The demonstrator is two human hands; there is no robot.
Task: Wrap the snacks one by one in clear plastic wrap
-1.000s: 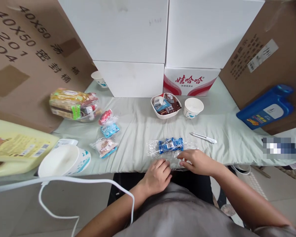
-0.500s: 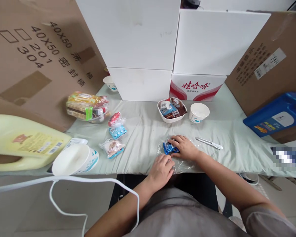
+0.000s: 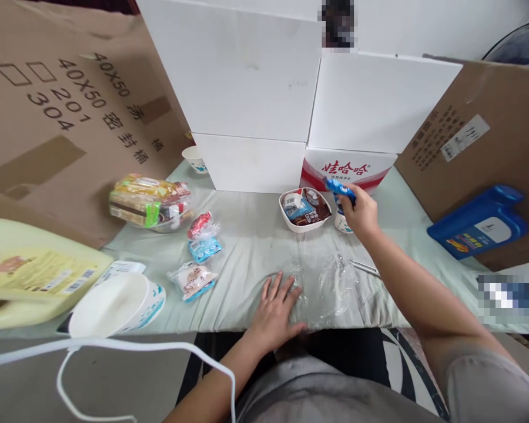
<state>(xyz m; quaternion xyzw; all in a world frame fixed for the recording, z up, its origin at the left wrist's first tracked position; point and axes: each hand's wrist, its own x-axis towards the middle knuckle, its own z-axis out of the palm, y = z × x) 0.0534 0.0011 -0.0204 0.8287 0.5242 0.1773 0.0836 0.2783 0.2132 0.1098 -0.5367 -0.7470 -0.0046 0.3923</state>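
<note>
My right hand (image 3: 360, 212) is closed on blue snack packets (image 3: 340, 189), held up over a white paper cup (image 3: 342, 223) that it partly hides. Beside that cup stands a white bowl (image 3: 305, 228) with brown and blue snack packets in it. My left hand (image 3: 274, 310) lies flat with fingers spread, on the near edge of the cloth. It touches or nearly touches a crumpled clear plastic bag (image 3: 335, 294). A thin silver-white utility knife (image 3: 365, 268) lies partly behind my right forearm.
Several wrapped snacks (image 3: 205, 248) lie left of centre, near a clear tub of packaged food (image 3: 147, 202). A large paper cup (image 3: 114, 305), a yellow jug (image 3: 35, 270) and a white cable (image 3: 158, 346) are at left. A blue bottle (image 3: 476, 222) leans at right; white boxes (image 3: 251, 161) stand behind.
My right hand has lifted the blue packets off the plastic bag and carried them forward to the paper cup. My left hand has flattened and spread its fingers.
</note>
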